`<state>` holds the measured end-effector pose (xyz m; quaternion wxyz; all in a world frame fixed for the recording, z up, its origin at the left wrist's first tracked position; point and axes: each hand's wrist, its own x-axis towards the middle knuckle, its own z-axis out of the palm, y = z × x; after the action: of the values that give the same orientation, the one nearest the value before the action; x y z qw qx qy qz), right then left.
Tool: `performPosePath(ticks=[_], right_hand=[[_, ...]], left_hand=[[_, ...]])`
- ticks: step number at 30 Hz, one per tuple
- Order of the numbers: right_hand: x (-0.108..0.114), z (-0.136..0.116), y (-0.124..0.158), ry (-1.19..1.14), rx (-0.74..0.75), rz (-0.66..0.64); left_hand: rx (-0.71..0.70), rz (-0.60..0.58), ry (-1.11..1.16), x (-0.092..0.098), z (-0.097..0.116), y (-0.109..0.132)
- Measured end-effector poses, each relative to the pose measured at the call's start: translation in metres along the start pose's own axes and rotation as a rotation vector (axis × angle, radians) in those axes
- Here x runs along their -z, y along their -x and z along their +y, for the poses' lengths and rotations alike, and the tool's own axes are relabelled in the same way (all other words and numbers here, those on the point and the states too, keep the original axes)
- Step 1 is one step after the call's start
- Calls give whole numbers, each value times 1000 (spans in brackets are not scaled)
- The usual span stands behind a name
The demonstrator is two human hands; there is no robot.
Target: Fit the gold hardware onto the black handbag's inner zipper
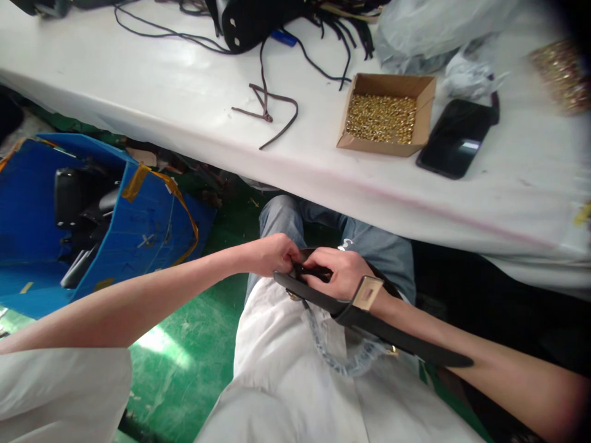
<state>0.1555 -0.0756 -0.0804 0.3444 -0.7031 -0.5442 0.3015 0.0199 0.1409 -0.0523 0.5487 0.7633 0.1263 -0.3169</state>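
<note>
A black leather handbag (314,294) rests on my lap with its opening facing up. My left hand (272,253) is closed at the bag's left end, fingers pinched on its dark edge or a small dark piece there. Fingers of my right hand (344,271) curl into the opening and grip near the same spot, the tips partly hidden. Across my right wrist lies a black strap (406,338) with a gold rectangular clasp (367,292). Below the bag hangs a chain wrapped in clear plastic (341,366).
On the white-covered table (184,104) stand a cardboard box (385,149) of gold metal pieces and a black phone (455,138). Dark cords (281,98), a black bag (249,24) and plastic bags (438,27) lie farther back. A blue bin (152,227) with black items stands left.
</note>
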Motion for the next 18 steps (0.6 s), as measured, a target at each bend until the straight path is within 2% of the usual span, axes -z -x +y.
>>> performPosePath(ticks=[8,14,18], right_hand=[[0,-4,-2,-35,-93,32],[-1,0,1,-4,-40,-8],[-1,-1,2,-2,-41,3]], left_hand=[[32,25,4,-4,-5,-2],[49,36,25,-8,-17,-3],[99,-3,-2,-2,-9,-7]])
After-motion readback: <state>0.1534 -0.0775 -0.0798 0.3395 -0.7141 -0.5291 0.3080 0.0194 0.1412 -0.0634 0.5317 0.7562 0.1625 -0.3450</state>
